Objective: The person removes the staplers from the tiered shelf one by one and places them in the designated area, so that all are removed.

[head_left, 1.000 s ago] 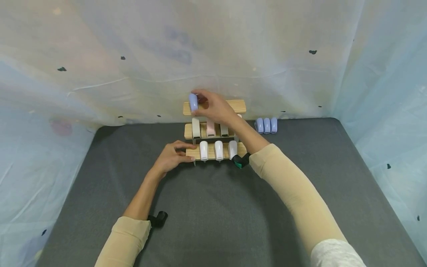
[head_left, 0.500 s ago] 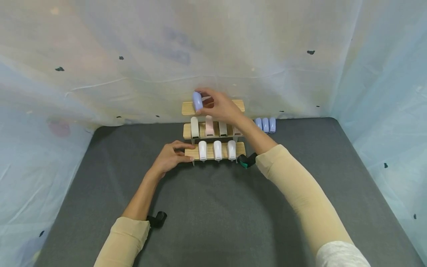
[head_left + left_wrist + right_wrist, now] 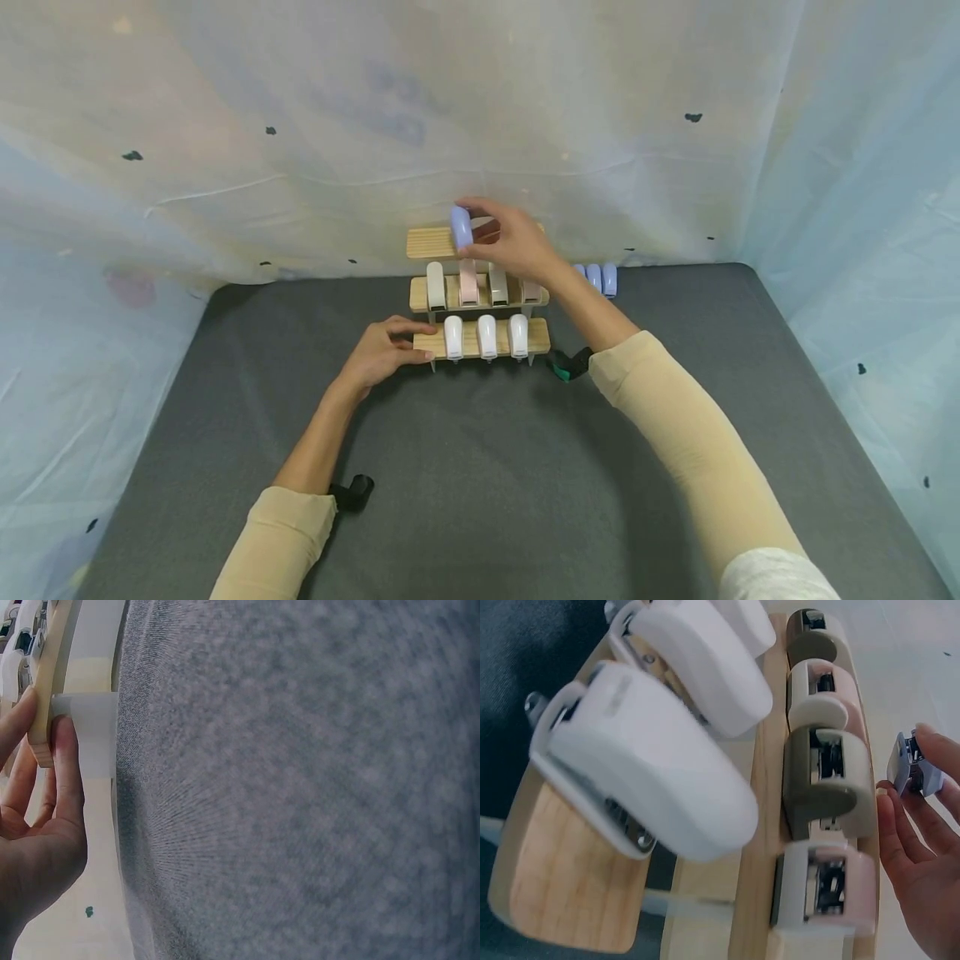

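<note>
My right hand (image 3: 519,243) pinches a light purple stapler (image 3: 461,227) between thumb and fingers, at the top board (image 3: 431,242) of a three-tier wooden shelf. In the right wrist view the purple stapler (image 3: 901,769) shows its metal inner parts, with fingertips at the board's edge. My left hand (image 3: 377,357) grips the left end of the shelf's bottom board (image 3: 429,343), thumb on one face and fingers on the other in the left wrist view. Three white staplers (image 3: 487,337) stand on that board. Grey and pink staplers (image 3: 468,286) line the middle board, partly hidden by the right hand.
Right of the shelf, light purple staplers (image 3: 609,280) stand in a row on the dark grey table (image 3: 480,475), partly covered by the right forearm. A pale sheet (image 3: 337,100) hangs behind and at both sides. Black wrist-camera mounts (image 3: 354,493) stick out from both arms.
My right hand has shifted to the right along the top board with the purple stapler, baring the board's left end. The left hand keeps its grip on the bottom board.
</note>
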`<state>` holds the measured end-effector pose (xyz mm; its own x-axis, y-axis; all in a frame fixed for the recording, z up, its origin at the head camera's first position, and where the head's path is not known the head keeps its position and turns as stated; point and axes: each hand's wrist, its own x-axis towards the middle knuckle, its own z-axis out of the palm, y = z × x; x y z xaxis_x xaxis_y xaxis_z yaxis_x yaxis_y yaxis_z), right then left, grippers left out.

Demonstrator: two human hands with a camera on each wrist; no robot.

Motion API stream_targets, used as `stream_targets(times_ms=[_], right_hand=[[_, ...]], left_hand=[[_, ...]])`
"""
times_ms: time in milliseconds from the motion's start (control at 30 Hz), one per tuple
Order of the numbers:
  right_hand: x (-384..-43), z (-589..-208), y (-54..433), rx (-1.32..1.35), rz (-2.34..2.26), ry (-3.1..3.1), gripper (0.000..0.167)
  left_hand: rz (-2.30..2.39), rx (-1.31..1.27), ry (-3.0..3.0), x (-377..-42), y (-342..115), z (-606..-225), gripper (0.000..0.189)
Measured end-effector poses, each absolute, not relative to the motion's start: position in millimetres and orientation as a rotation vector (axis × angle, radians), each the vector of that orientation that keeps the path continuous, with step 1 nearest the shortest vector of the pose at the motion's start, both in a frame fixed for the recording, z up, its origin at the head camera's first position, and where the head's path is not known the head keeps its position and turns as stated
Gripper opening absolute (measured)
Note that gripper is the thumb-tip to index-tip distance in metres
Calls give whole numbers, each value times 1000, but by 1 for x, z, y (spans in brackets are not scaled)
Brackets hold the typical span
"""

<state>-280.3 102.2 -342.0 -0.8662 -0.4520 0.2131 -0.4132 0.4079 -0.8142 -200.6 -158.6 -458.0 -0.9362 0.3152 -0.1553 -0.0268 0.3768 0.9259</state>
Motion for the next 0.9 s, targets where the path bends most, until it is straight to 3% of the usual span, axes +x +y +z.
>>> stream_targets(times_ms=[900], right_hand=[[-271,-348,150,-709,-1613,2652,66]], left_hand=[[1575,268,2360,-201,-161,-461,40]])
